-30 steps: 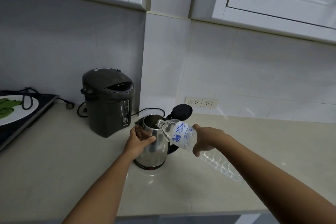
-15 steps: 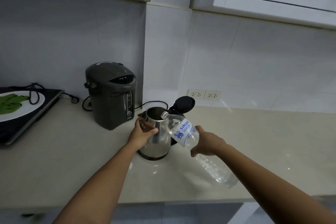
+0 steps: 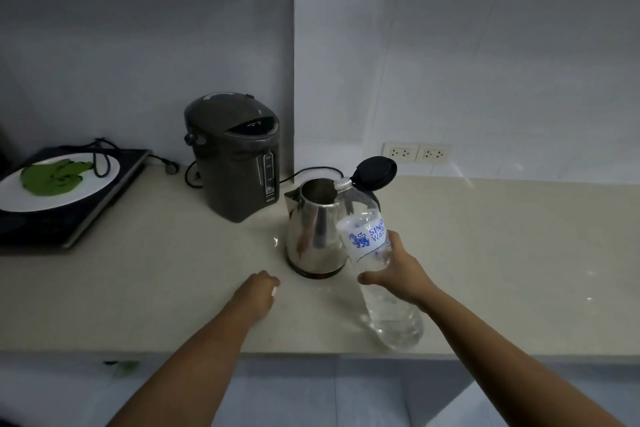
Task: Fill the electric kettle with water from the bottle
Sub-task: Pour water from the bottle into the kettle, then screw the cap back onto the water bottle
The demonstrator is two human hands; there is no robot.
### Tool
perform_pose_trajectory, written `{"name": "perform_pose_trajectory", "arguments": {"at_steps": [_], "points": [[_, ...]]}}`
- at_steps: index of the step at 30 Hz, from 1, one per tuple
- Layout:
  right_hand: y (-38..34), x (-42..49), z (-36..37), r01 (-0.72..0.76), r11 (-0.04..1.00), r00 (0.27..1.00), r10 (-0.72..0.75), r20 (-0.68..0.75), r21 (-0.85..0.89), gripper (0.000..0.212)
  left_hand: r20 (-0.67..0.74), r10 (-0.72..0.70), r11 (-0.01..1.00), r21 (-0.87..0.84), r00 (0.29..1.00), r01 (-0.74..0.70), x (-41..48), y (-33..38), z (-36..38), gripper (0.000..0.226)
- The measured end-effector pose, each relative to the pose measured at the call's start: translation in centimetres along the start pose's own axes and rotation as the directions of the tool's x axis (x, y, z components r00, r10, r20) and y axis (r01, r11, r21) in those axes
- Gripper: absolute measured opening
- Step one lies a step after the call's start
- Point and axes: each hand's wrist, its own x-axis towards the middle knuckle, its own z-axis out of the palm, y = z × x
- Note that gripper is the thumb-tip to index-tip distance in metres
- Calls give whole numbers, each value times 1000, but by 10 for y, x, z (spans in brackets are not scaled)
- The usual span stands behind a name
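A steel electric kettle stands on the beige counter, its black lid flipped up at the back. My right hand grips a clear plastic water bottle with a blue-printed label. The bottle is tilted, neck up and to the left, with its open mouth at the kettle's rim; its base hangs near the counter's front edge. My left hand rests on the counter just left of the kettle's base, apart from it, holding nothing, fingers curled loosely.
A dark grey thermo pot stands behind and left of the kettle, against the wall. Far left, a black induction hob carries a white plate with green leaves and a coiled cord. Wall sockets sit behind the kettle.
My left hand has let go of the kettle and dropped to the counter beside it. The bottle has tipped more upright, its mouth still at the rim. The view has tilted downward.
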Motion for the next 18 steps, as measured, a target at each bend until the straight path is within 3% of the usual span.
{"name": "perform_pose_trajectory", "arguments": {"at_steps": [5,13,18], "points": [[-19,9,30,100,988,994,-103,21,121,86,-63,-6,998,-59,998,2,-6,-11,-16,39],[-80,48,118,210,937,964,-245,98,279,95,-347,-90,980,-200,933,21,1,-47,-134,41],[-120,79,172,230,902,968,-249,4,365,93,-476,-104,967,-254,873,-24,0,-66,-188,39]]}}
